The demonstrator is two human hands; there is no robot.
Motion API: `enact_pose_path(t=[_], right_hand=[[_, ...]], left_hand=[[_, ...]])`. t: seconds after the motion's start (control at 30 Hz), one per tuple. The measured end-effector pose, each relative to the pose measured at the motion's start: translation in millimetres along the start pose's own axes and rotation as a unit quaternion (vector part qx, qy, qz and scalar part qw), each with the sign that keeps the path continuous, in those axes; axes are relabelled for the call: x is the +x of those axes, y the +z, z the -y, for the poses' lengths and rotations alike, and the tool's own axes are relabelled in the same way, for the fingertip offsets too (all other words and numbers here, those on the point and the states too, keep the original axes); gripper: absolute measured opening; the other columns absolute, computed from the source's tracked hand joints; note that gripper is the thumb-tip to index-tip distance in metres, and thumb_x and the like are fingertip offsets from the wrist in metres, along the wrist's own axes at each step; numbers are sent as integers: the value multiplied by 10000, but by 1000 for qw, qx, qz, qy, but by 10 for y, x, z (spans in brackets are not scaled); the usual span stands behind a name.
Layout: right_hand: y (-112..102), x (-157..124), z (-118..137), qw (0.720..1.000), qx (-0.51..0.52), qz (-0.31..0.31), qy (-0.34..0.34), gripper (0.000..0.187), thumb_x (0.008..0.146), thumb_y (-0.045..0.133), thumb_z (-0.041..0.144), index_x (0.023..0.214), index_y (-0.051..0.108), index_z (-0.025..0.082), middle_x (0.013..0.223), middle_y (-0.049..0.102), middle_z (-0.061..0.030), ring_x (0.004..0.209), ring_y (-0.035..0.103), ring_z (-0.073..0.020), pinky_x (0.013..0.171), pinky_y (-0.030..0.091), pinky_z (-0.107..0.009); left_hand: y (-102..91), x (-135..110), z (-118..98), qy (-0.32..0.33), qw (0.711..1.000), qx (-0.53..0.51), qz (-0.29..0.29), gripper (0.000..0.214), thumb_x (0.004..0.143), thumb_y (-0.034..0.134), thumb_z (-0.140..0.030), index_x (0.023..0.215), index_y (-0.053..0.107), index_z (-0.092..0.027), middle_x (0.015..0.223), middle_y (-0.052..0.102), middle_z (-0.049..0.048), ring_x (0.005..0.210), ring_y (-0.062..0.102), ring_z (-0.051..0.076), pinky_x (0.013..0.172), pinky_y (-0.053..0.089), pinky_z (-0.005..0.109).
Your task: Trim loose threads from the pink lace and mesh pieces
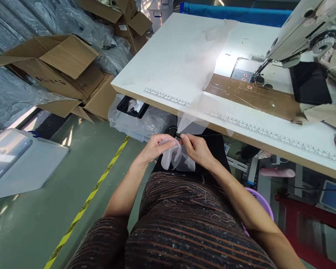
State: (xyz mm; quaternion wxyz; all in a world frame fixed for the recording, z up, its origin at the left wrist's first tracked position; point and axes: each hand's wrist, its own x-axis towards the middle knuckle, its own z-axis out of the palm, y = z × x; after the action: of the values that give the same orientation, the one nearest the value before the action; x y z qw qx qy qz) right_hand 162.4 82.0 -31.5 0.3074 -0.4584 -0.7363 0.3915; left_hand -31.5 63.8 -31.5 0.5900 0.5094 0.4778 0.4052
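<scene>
Over my lap, my left hand (156,147) is closed, its thumb and fingers pinching a sheer white fabric (167,160) that hangs in folds below. Close beside it, my right hand (198,149) is also closed, around a small dark tool (178,135) whose tip points at the fabric; its exact kind is too small to tell. A fine thread runs rightward from near my fingers. More of the sheer material (189,121) drapes over the front edge of the white sewing table (168,63) just above my hands.
A sewing machine (294,33) stands at the table's right, with a brown strip (252,95) before its needle. Open cardboard boxes (64,71) and plastic wrap lie at left. A black tray (132,107) sits below the table edge, and a purple basket (261,201) is at lower right.
</scene>
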Motion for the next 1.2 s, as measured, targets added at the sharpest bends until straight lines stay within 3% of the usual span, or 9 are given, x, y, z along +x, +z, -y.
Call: enact_pose_path(t=[0.27,0.47,0.6,0.73,0.83,0.93,1.0,1.1,1.2], right_hand=[[1,-80,-10,997,54,58,-3,558,1014,317,616,666,470,207,578,454,32,542,400,-109,550,305,-253],[33,-56,-29,1000,-19,-6,0,519,1004,385,580,677,527,203,574,479,26,534,395,-112,544,274,-267],[56,-161,-97,996,85,-16,-10,444,997,433,580,958,647,193,812,660,-22,628,529,-131,614,420,-260],[150,-197,-119,978,185,-18,-90,392,997,475,518,1172,650,214,1191,696,-99,734,631,-143,671,499,-283],[198,-151,-209,985,91,7,-149,348,1017,434,414,1106,698,206,1078,750,-93,761,662,-150,668,475,-266],[126,-207,-440,979,-125,60,-148,362,997,440,359,856,719,177,795,750,-77,681,656,-163,592,387,-256],[-7,-356,-647,959,-252,70,-106,379,985,465,366,756,694,170,730,736,-80,633,651,-168,553,324,-264],[-319,-714,-964,927,-373,34,6,432,1013,422,361,738,691,166,712,734,-99,648,681,-191,551,313,-271],[-691,-1118,-1210,874,-461,28,150,386,1008,446,372,912,744,147,823,770,-147,746,727,-265,559,341,-294]], left_hand=[[-2,7,-54,-7,1000,7,11,239,786,769,-372,779,743,-135,705,682,17,620,562,102,576,423,211],[26,25,-73,-1,999,45,2,253,787,748,-385,770,737,-133,700,684,21,611,562,103,565,425,206],[46,-72,-153,22,993,117,11,261,854,705,-390,843,771,-137,770,739,41,676,633,129,621,483,219],[31,-298,-311,47,970,202,125,241,897,688,-366,902,812,-159,787,776,33,684,678,137,660,512,220],[0,-465,-445,82,953,214,197,209,903,691,-324,952,823,-170,679,755,23,537,627,113,538,473,210],[-64,-585,-569,127,954,199,186,195,915,683,-306,992,825,-197,618,737,17,419,542,97,415,382,220],[-139,-644,-630,141,956,195,170,192,913,687,-323,1004,825,-227,655,761,25,389,522,97,377,348,233],[-270,-717,-667,156,957,196,144,171,905,705,-323,1016,823,-268,686,779,24,369,518,91,348,315,234],[-343,-748,-666,147,967,191,77,162,901,721,-322,1017,824,-277,651,767,10,358,504,82,346,301,233]])
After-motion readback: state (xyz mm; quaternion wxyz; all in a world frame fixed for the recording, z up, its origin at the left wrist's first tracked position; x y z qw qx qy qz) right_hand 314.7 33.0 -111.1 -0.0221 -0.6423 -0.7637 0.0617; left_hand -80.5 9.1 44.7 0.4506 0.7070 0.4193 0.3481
